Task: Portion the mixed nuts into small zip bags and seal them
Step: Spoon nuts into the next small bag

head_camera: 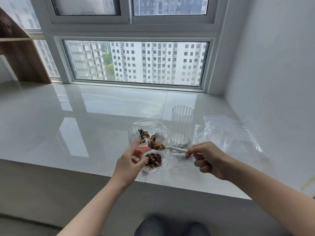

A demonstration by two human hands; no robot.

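Observation:
A white plastic spoon point(175, 148) heaped with mixed nuts point(156, 145) hangs over the sill, pinched at its handle end by my right hand point(207, 159). My left hand point(131, 161) holds the mouth of a small clear zip bag point(158, 166) that has nuts point(154, 159) in its bottom. The spoon's bowl sits just above this bag's opening. Behind it lies a larger clear bag with a pink strip point(136, 133), holding a loose pile of nuts point(144, 134).
A tall ribbed clear glass point(182, 125) stands upright just behind the spoon. More crumpled clear plastic bags point(226, 133) lie to the right, near the white wall. The glossy white sill point(68, 125) stretches left; its front edge is under my wrists. A wooden shelf point(22, 53) stands far left.

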